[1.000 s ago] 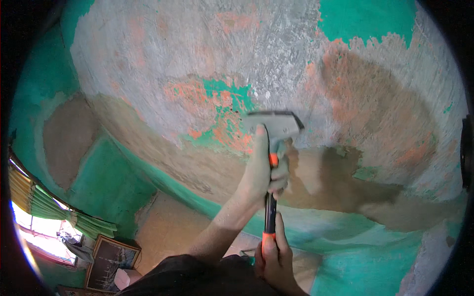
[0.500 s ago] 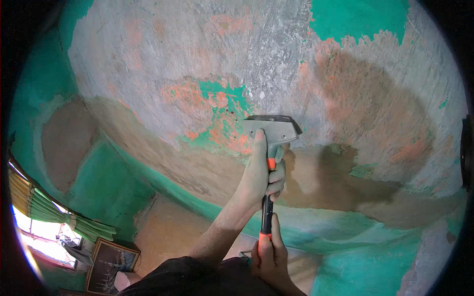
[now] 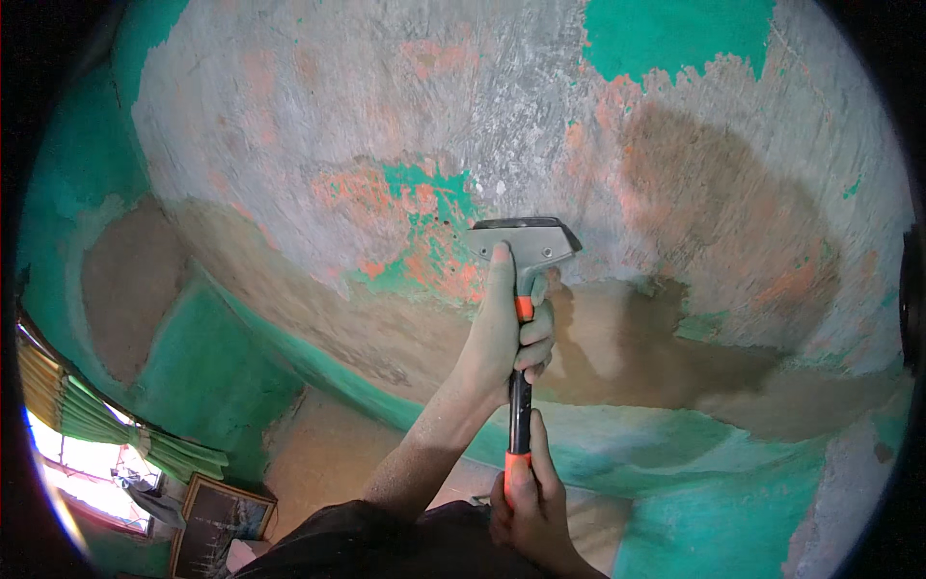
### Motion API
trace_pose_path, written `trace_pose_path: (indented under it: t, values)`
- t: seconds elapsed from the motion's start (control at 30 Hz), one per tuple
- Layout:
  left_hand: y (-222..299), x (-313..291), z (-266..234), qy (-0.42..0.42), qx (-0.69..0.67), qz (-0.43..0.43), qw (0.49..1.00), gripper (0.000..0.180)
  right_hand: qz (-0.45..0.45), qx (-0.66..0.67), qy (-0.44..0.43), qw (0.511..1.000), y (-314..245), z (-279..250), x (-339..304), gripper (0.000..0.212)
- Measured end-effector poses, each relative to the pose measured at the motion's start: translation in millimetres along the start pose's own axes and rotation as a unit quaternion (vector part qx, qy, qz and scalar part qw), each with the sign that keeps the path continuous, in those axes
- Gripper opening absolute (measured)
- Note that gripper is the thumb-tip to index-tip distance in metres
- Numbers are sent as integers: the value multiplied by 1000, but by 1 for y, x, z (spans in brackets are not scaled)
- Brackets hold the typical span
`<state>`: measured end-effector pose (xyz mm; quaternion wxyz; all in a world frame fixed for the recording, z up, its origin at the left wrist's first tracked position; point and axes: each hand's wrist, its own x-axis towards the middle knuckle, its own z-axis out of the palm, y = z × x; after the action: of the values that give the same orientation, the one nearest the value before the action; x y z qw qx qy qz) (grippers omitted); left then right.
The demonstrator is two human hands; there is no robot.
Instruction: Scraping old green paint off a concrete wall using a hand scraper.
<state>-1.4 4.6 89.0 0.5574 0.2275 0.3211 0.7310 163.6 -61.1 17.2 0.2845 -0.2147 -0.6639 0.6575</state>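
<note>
A long-handled scraper [image 3: 522,238] with a wide grey head, dark blade edge and black-and-orange handle points up at the wall [image 3: 318,232]. My left hand [image 3: 503,328] wraps round the handle just below the head, its thumb stretched up onto the grey head. Lower down, my right hand [image 3: 529,497] grips the orange end of the handle. The blade lies at or very near the wall; exact contact is hard to tell. Left of the head is a patch of green paint [image 3: 429,183] mixed with orange spots. Dust covers my left hand.
A larger green paint patch [image 3: 680,39] remains on the upper wall. Bare brown plaster [image 3: 666,347] runs along the lower wall. At the lower left are a window [image 3: 92,468] with a green curtain [image 3: 178,449] and a framed picture [image 3: 222,521].
The scraper and both hands have shifted very slightly in view, the head a little left and up. My grip on the handle looks the same.
</note>
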Motion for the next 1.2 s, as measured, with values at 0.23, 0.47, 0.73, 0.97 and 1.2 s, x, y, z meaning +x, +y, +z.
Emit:
trace_pose_path:
  t: [0.23,0.47,0.73,0.97,1.2]
  values:
    - [3,-2,4,21,-13,10,1000,54,-13,-6,-9,1000,-5,-2,-1,61]
    - [1,-2,5,7,-13,18,1000,53,109,69,-14,991,-31,-8,6,61]
    - [0,-3,8,1,-40,28,999,53,97,57,-17,994,-30,-6,-3,61]
    - [3,-2,8,5,-40,41,998,53,48,23,-7,999,-24,-9,6,59]
    - [3,2,5,29,-45,52,997,52,52,37,-5,998,-29,-11,12,57]
